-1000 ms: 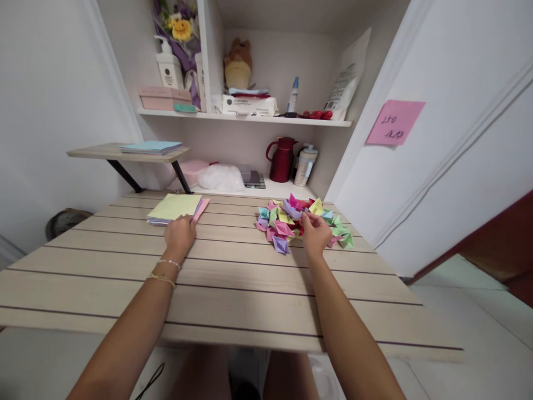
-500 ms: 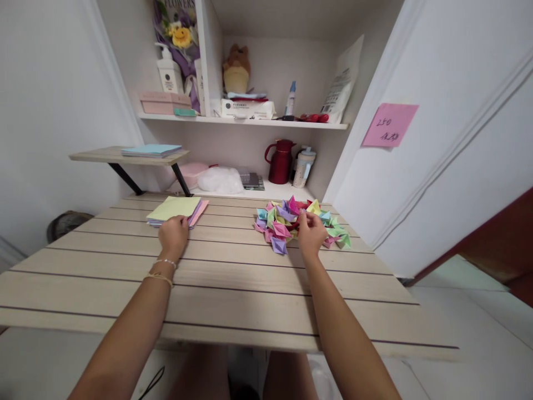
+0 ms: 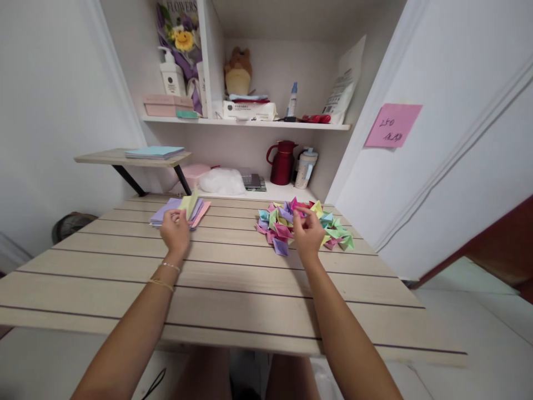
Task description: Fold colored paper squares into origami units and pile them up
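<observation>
My left hand (image 3: pixel 175 231) pinches a yellow paper sheet (image 3: pixel 190 203) and holds it tilted up off a stack of coloured paper (image 3: pixel 166 212) whose top sheet is purple, at the far left of the wooden table (image 3: pixel 233 278). My right hand (image 3: pixel 307 230) hovers at the near edge of a pile of folded paper pieces (image 3: pixel 328 228) in pink, green, blue, purple and yellow. Its fingers are loosely spread over the pile and I see nothing gripped in them.
Behind the table a low ledge holds a red jug (image 3: pixel 282 162), a white cup (image 3: pixel 304 166) and a plastic bag (image 3: pixel 221 181). A small bracket shelf (image 3: pixel 125 158) carries blue paper. An upper shelf holds bottles and boxes. A pink note (image 3: pixel 393 125) sticks to the right wall.
My left hand has lifted the yellow top sheet off the stack, uncovering a purple sheet. My right hand has drawn slightly back from the folded pile and opened.
</observation>
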Demonstrator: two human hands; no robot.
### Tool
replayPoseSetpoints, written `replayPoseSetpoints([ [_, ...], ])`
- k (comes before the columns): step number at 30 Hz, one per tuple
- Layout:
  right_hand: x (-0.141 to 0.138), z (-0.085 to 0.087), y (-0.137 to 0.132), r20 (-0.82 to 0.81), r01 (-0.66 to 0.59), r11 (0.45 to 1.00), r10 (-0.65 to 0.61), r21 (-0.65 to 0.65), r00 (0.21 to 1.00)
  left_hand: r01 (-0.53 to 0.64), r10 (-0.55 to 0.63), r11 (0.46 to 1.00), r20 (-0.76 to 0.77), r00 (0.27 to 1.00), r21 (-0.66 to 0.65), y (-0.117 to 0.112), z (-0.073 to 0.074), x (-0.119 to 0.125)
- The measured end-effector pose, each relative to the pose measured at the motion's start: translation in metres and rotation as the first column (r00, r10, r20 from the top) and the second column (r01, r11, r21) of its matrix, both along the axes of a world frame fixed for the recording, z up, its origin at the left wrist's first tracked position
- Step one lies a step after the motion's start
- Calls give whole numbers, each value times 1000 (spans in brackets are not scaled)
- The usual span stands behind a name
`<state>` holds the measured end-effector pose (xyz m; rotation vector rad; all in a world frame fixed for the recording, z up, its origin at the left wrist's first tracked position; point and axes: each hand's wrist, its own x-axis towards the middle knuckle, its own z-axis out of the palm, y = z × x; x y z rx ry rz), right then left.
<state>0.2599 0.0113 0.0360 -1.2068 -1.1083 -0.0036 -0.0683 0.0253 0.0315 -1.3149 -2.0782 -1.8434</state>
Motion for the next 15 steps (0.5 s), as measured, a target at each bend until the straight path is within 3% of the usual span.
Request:
replayPoseSetpoints([
  [4, -17, 2, -9, 220, -254, 961, 272, -106, 937, 268, -262, 960, -74, 962, 84, -13, 2, 33],
  [7, -30, 0, -14, 335, -423, 875, 481, -236, 810, 386, -372, 923, -276, 886, -5, -22, -3, 56],
  [9, -38, -3, -16, 389, -456, 841, 540, -293, 746, 446, -449, 890, -360, 818, -96, -27, -8, 64],
  [12, -46, -9, -18, 464, -445, 824, 566, -352, 681, 510, -528, 847, -354, 772, -152, -33, -13, 71],
  [15, -52, -17, -16, 472, -395, 830, 551, -394, 688, 631, -643, 762, -295, 707, -147, -40, -12, 76],
])
